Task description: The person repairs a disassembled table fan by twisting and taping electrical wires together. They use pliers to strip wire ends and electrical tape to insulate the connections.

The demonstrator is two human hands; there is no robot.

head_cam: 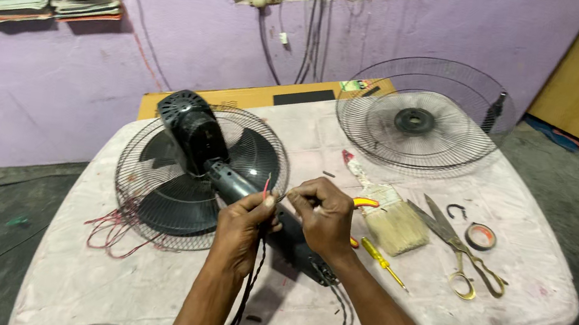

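Black plastic marks the fan motor housing [191, 129], lying with its rear grille [199, 176] on the pale surface [514, 295]. Both forearms reach in from the lower edge, wrists bent inward. The left hand [241, 228] has its fingers curled shut around a twisted dark cable [249, 286] just beside the fan's neck. The right hand [324, 213] pinches a thin red wire [267, 184] between closed fingers. To the right lie a paintbrush [395, 220], scissors [460, 249] and a yellow screwdriver [383, 262].
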